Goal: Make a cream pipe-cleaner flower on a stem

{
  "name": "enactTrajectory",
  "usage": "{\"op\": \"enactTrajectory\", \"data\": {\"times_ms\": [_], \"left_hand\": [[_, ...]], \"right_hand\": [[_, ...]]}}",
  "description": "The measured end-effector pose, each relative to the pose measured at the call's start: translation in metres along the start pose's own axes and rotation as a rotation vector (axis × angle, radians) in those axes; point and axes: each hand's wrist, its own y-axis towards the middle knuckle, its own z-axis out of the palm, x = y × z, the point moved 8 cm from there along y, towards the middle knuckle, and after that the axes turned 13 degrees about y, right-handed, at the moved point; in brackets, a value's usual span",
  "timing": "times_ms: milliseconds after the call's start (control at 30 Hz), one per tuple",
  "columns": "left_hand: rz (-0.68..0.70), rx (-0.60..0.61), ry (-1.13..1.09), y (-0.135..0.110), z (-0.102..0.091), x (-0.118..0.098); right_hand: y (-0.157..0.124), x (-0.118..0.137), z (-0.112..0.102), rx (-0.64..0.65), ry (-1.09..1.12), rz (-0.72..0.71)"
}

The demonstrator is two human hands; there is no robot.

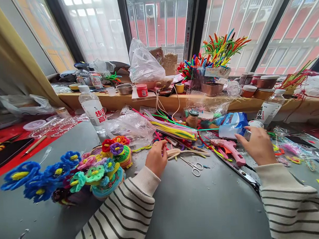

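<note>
A: The left hand (pixel 156 158): how is it held?

B: Its fingers are curled in toward the thumb, close to the table (pixel 204 205). Whether anything is pinched between them, I cannot tell.

A: Take me across from the far left.

B: A dark phone (pixel 11 152) comes first, with a pen (pixel 36 144) just to its right. Nearer the viewer stands a cluster of fuzzy flowers: large blue flowers (pixel 58 170) with yellow centres, then smaller pink, green, red and purple ones. Behind them are a clear bottle (pixel 93 108) with a white cap and a crumpled plastic bag (pixel 131 127). The flowers are left of the left hand, by the striped sleeve (pixel 121 211).

A: And the pipe cleaners?

B: The loose pile of pipe cleaners (pixel 172 129), mostly yellow and pink, lies just beyond the left hand, stretching away to both sides. A pale tan bundle (pixel 173 153) is right beside the fingers.

A: Further right?

B: Small scissors (pixel 191 164) with white handles lie on the bare tabletop, then a pink glue gun (pixel 230 147), and beyond it a blue and white packet (pixel 232 124).

A: The right hand (pixel 258 145)?

B: Thumb spread wide from the fingers, palm down, near the packet and the glue gun. Its fingertips are partly hidden; I see nothing in its grasp. The pile is to its left, well apart. Last come clear plastic packages (pixel 296 149) of bright pieces.
</note>
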Motion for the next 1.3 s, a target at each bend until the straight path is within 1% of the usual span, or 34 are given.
{"op": "enactTrajectory", "data": {"times_ms": [33,100,200,267,333,400,467,567,633,700,767,800,833,867,900,933,1000,1100,1133,1167,1200,1300], "left_hand": [[0.051,-0.015,0.097,0.0,-0.001,-0.002],[0.147,0.021,0.266,-0.001,0.004,-0.006],[0.261,0.113,0.451,-0.004,0.016,-0.012],[0.287,0.131,0.553,-0.005,0.02,-0.013],[0.293,0.111,0.651,-0.005,0.02,-0.015],[0.313,0.088,0.71,-0.005,0.02,-0.019],[0.344,0.069,0.716,-0.006,0.02,-0.023],[0.359,0.034,0.642,-0.005,0.016,-0.025],[0.334,-0.018,0.489,-0.002,0.008,-0.025],[0.244,-0.106,0.222,0.002,-0.005,-0.019],[0.076,-0.172,-0.109,0.005,-0.014,-0.006],[-0.001,-0.134,-0.264,0.006,-0.012,-0.001],[-0.075,-0.068,-0.413,0.006,-0.005,0.002],[-0.128,0.027,-0.547,0.005,0.003,0.001],[-0.172,0.162,-0.667,0.002,0.015,-0.003],[-0.214,0.259,-0.768,-0.002,0.024,-0.007],[-0.278,0.366,-0.888,-0.01,0.033,-0.013],[-0.363,0.442,-0.912,-0.017,0.04,-0.014],[-0.381,0.485,-0.887,-0.02,0.043,-0.014],[-0.388,0.539,-0.853,-0.022,0.046,-0.014],[-0.385,0.603,-0.814,-0.025,0.049,-0.014],[-0.332,0.775,-0.705,-0.034,0.06,-0.016]], "right_hand": [[-0.004,0.013,0.003,-0.013,0.045,-0.028],[-0.014,0.047,0.012,0.039,0.162,-0.129],[-0.035,0.1,0.032,0.243,0.325,-0.307],[-0.051,0.125,0.045,0.367,0.378,-0.405],[-0.063,0.139,0.058,0.432,0.387,-0.457],[-0.07,0.143,0.069,0.438,0.364,-0.462],[-0.073,0.144,0.076,0.432,0.346,-0.471],[-0.071,0.144,0.075,0.401,0.36,-0.477],[-0.067,0.143,0.065,0.347,0.403,-0.461],[-0.062,0.14,0.05,0.271,0.484,-0.404],[-0.058,0.134,0.038,0.219,0.613,-0.295],[-0.058,0.133,0.034,0.224,0.693,-0.231],[-0.06,0.132,0.033,0.246,0.778,-0.17],[-0.063,0.134,0.034,0.286,0.858,-0.114],[-0.068,0.136,0.037,0.343,0.931,-0.065],[-0.074,0.14,0.042,0.404,0.997,-0.02],[-0.086,0.148,0.052,0.536,1.104,0.052],[-0.102,0.157,0.067,0.734,1.211,0.107],[-0.103,0.157,0.07,0.767,1.231,0.118],[-0.103,0.155,0.072,0.771,1.243,0.128],[-0.101,0.152,0.073,0.742,1.249,0.139],[-0.091,0.139,0.069,0.593,1.255,0.154]]}}
